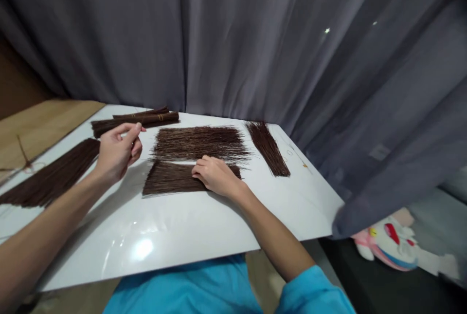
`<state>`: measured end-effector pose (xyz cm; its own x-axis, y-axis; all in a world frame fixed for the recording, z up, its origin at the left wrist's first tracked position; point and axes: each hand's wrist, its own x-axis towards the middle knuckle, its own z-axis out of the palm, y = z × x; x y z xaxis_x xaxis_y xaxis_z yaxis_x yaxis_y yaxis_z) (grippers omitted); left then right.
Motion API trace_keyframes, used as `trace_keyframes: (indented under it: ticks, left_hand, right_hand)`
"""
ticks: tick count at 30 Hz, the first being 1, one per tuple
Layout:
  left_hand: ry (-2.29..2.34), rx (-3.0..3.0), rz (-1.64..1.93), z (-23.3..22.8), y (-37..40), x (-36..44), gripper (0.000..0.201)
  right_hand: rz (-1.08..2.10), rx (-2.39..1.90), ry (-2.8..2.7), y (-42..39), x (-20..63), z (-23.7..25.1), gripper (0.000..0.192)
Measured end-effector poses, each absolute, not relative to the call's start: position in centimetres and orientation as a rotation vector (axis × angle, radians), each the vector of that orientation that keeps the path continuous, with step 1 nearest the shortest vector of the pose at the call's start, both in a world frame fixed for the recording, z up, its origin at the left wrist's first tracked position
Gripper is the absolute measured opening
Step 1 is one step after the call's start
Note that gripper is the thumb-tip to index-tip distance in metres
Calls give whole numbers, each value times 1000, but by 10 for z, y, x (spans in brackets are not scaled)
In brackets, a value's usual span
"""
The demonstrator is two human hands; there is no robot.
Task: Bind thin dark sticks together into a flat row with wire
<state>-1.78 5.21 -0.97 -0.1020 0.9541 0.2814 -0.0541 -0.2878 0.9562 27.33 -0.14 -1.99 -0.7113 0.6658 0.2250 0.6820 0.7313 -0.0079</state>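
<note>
My left hand point(119, 151) is raised over the left part of the white table, thumb and fingers pinched together; whatever may be between them is too fine to make out. Under my right hand point(215, 174) lies a flat row of thin dark-brown sticks point(171, 177), and its curled fingers press on them near the middle. Just behind, a wider spread of thin brown sticks point(199, 141) has ragged ends on the right. Another bunch of brown sticks point(51, 173) fans out beneath and left of my left forearm and wrist.
Tied brown bundles point(160, 118) lie at the back left of the white table point(182, 231). A loose bundle point(268, 148) slants at the right, near small rings point(289, 153). A grey curtain point(233, 36) hangs behind. A plush toy point(388, 241) sits low on the right.
</note>
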Motion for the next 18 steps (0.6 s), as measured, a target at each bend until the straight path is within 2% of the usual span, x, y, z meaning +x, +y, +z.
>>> trace_keyframes:
  ticks: [7, 18]
  left_hand:
    - [1116, 1281, 1561, -17, 60, -30, 34]
    - [1123, 1321, 1471, -18, 62, -34, 34]
  right_hand:
    - [-170, -1054, -2753, 0, 268, -26, 27]
    - [-247, -1052, -2777, -1, 263, -32, 25]
